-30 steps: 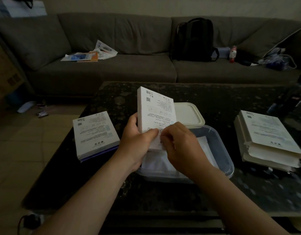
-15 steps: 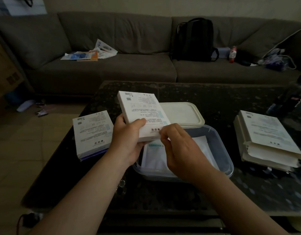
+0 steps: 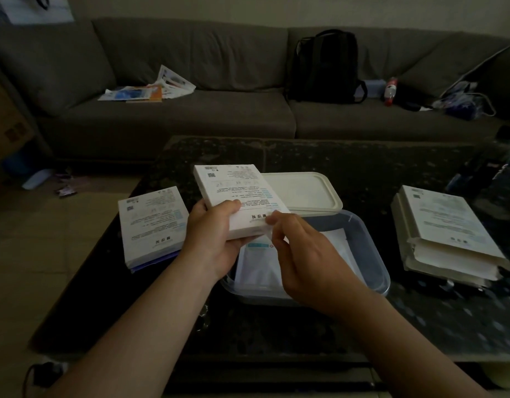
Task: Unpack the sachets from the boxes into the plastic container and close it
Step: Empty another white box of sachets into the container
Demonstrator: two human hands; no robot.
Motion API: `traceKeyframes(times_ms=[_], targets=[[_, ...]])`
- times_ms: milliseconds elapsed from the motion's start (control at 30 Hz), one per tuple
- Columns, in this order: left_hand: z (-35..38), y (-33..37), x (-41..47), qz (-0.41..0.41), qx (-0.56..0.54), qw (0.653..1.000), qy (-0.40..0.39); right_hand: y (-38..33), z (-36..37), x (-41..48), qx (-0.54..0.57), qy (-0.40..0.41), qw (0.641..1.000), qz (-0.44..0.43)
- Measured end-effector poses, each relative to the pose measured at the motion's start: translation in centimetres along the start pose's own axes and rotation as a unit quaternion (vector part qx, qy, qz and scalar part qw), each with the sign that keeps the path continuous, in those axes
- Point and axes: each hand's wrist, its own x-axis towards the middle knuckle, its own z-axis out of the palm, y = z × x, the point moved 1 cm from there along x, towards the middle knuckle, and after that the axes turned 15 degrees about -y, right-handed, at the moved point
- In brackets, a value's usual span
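Four white boxes (image 3: 239,198), one plastic container (image 3: 375,255), one lid (image 3: 302,193), one backpack (image 3: 325,67), one bottle (image 3: 390,90).

Box (image 3: 236,201) above container (image 3: 371,254), lid (image 3: 302,193) behind.

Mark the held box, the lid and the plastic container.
held box (image 3: 233,191), head view, printed top face.
lid (image 3: 302,193), head view, its flat middle.
plastic container (image 3: 367,248), head view, bare right wall.

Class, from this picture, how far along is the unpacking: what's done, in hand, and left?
Done: white sachets already lie in the clear plastic container. In hand: the left hand grips a white printed cardboard box while the right hand pinches its near end. Left: a second white box waits on the dark table, and the white lid lies off, behind the container.
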Motion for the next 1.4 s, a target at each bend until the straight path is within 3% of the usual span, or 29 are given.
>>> traceKeyframes(times_ms=[433,500,567,667,767,867,967,1233,1400], targets=[[-0.1,-0.3,0.3,-0.014,-0.013,1.000,0.002,0.3,-0.1,-0.1,-0.005,-0.018,1.000,-0.002],[0.0,-0.2,0.3,-0.012,-0.021,1.000,0.003,0.2,-0.4,-0.3,-0.006,0.012,1.000,0.003],[0.2,-0.2,0.2,-0.006,-0.027,1.000,-0.002,-0.3,-1.0,-0.4,0.032,0.112,0.993,0.030],[0.3,-0.1,0.1,0.015,-0.024,1.000,-0.011,-0.3,-2.0,0.1,0.191,0.234,0.936,0.178],[0.4,-0.2,-0.1,0.037,-0.013,0.999,-0.020,0.5,-1.9,0.9,0.388,0.169,0.846,0.324],[0.7,-0.3,-0.3,0.058,0.010,0.997,-0.039,0.6,-1.8,1.3,0.564,0.109,0.757,0.311],[1.3,-0.5,-0.7,0.079,0.048,0.994,-0.056,0.3,-2.1,1.3,0.622,0.100,0.730,0.265],[1.3,-0.6,-0.6,0.090,0.042,0.993,-0.065,0.0,-1.6,1.7,0.628,0.135,0.728,0.240],[0.9,-0.2,-0.4,0.044,0.004,0.997,-0.062,0.4,-1.8,1.4,0.604,0.134,0.761,0.196]])
